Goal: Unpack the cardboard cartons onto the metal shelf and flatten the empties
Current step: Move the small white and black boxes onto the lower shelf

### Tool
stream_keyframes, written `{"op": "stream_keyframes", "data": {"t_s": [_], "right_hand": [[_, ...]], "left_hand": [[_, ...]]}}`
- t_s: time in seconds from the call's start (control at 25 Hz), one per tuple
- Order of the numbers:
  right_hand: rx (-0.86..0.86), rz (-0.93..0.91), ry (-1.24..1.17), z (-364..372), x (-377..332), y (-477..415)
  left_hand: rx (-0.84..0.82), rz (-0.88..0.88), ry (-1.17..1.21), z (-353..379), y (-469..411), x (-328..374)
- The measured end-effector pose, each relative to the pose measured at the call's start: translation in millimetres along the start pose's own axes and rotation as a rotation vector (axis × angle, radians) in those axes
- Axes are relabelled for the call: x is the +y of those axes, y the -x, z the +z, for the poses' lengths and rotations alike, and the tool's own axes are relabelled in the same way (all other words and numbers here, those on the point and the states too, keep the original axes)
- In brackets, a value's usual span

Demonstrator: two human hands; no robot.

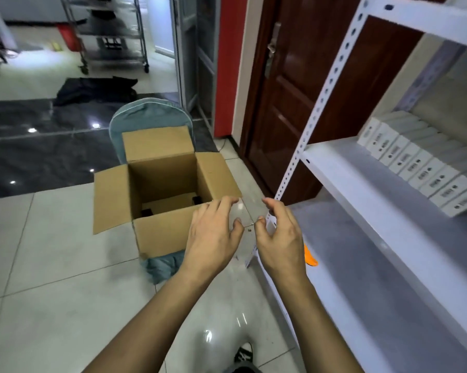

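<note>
Both arms reach forward, forearms bare, backs of the hands up. Left hand [213, 232] is over the carton's near-right corner; right hand [279, 238] is just beside it, in front of the shelf's perforated upright [315, 103]. The two hands are close but apart.

Grip: fingers on both are half curled, thumbs near index tips. There's a faint clear smear between the fingertips. Can't tell if it's something pinched or just blur, so grip state is unknown for both.

Labels: the white boxes [415, 168] carry small dark print on their front faces, too blurred to read. No print visible on the carton.

Carton [159, 184]: plain brown cardboard, upright, all four top flaps folded out. Only the bottom flaps show inside, with dark gaps at the corners. It sits on a blue-grey padded seat [149, 114] on the tiled floor, covering most of it, left of the shelf.

Metal shelf [361, 184]: white. The boxes stand in one row along the back edge of the middle board, toward the right end. An orange item [311, 256] lies at the front edge of the lower board, partly behind the right hand.
</note>
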State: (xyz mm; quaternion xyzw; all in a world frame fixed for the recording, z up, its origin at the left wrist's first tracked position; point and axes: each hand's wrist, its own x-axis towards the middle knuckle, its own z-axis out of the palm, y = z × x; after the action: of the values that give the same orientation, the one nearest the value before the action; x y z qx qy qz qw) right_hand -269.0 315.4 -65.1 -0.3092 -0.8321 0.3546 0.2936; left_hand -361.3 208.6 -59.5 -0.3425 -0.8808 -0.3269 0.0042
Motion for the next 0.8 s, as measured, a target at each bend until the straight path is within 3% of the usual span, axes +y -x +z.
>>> {"op": "stream_keyframes", "data": {"t_s": [0.48,0.8], "right_hand": [[-0.297,-0.086,-0.053,94.7,-14.1,-66.4],[-0.396,-0.121,-0.068,121.1,-11.7,-153.1]], "left_hand": [[0.069,-0.260,-0.065,-13.5,-42.9,-79.7],[0.105,-0.303,-0.098,2.8,-110.4,-86.6]]}}
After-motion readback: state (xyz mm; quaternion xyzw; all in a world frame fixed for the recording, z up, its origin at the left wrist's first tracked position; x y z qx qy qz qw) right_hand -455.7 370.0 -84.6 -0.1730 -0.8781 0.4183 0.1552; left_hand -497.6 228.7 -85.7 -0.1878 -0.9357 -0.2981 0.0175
